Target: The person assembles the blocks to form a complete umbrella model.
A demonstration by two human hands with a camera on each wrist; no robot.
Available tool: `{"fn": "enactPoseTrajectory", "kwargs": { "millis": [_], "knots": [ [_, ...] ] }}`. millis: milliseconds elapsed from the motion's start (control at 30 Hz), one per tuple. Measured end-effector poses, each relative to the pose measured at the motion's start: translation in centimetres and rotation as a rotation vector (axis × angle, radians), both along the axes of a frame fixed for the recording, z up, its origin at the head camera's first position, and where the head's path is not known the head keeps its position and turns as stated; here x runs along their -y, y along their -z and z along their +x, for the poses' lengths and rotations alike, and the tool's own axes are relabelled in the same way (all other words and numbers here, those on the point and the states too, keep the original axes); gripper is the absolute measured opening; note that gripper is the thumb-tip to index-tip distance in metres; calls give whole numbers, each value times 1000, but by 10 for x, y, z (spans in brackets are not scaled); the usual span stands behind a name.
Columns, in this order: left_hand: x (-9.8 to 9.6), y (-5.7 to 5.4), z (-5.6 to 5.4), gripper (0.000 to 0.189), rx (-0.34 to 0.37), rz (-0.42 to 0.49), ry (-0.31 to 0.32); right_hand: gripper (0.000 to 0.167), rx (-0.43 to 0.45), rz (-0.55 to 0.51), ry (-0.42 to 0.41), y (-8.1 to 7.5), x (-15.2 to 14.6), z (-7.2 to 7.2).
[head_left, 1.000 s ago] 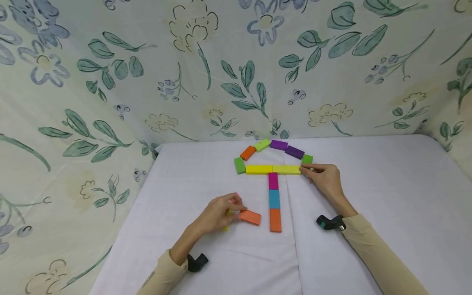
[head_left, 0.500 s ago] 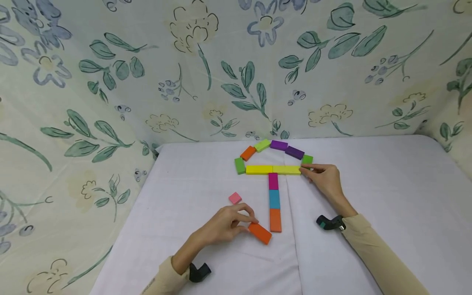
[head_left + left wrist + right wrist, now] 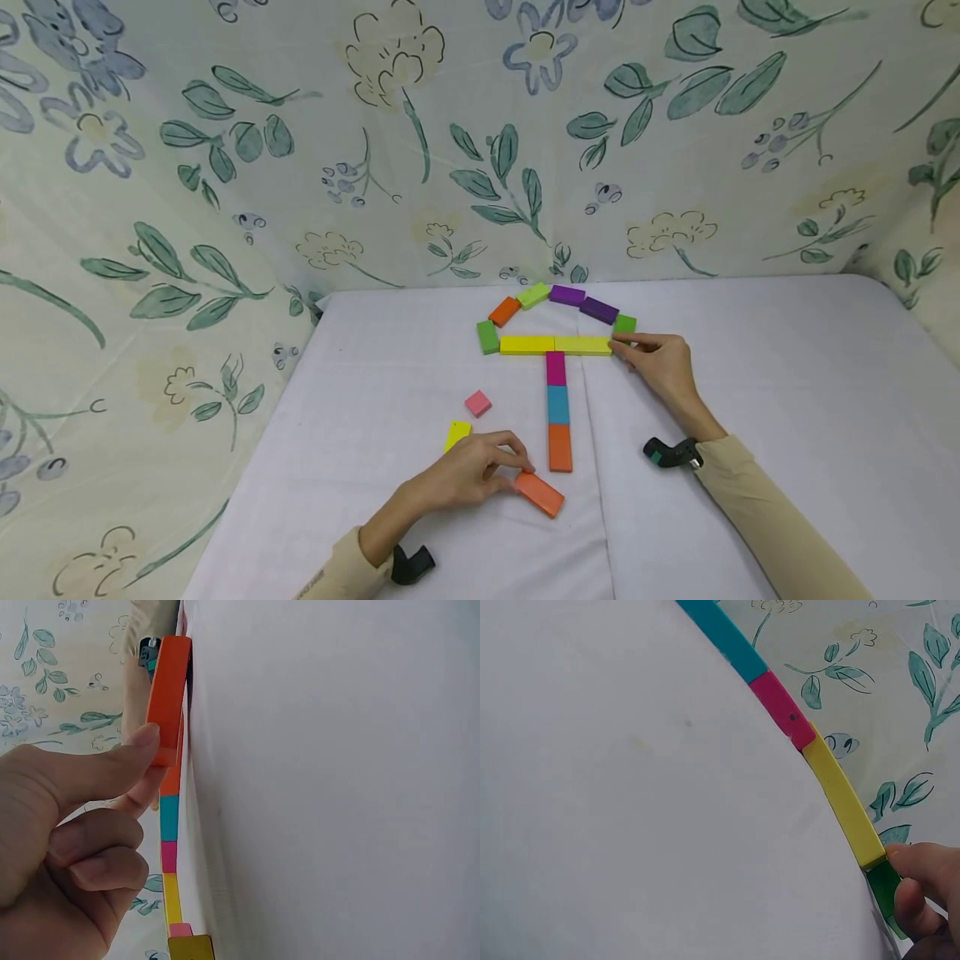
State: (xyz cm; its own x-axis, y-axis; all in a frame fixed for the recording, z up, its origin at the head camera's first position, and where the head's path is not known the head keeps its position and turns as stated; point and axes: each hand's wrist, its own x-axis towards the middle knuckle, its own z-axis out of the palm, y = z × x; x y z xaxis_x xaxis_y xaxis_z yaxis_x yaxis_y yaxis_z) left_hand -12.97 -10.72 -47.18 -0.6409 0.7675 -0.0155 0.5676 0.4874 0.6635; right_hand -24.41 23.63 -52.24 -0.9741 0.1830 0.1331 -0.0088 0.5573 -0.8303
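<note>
My left hand [image 3: 474, 471] pinches an orange block [image 3: 540, 494] by one end between thumb and finger, near the table's front. In the left wrist view this orange block [image 3: 169, 694] extends beyond the thumb. My right hand [image 3: 662, 364] holds the lower part of a green block [image 3: 626, 323] at the right end of the arrangement, its fingertips beside a yellow block [image 3: 583, 346]. Two yellow blocks form a horizontal bar under an arch of coloured blocks. Below the bar, a magenta block [image 3: 556, 368], a blue block [image 3: 558, 405] and another orange block [image 3: 560, 447] form a column.
A small pink block [image 3: 478, 404] lies left of the column. A loose yellow block [image 3: 458, 434] is partly hidden behind my left hand. White cloth [image 3: 795, 375] covers the table, with a floral cloth [image 3: 480, 142] hanging behind.
My left hand has moved right and toward the front edge with the orange block, uncovering the pink block and part of the loose yellow one. My right hand stays put.
</note>
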Motion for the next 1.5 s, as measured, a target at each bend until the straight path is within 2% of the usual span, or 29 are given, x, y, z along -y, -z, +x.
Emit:
{"fn": "enactPoseTrajectory", "kwargs": {
  "millis": [333,1067,1500],
  "knots": [
    [-5,0,-3,28,-119,-105,20,36,17,-17,-5,-3,0,0],
    [-9,-2,-5,28,-177,-131,0,37,22,-18,-8,-3,0,0],
    [-9,-2,-5,28,-178,-127,-5,35,17,-17,-7,-4,1,1]
  ]
}}
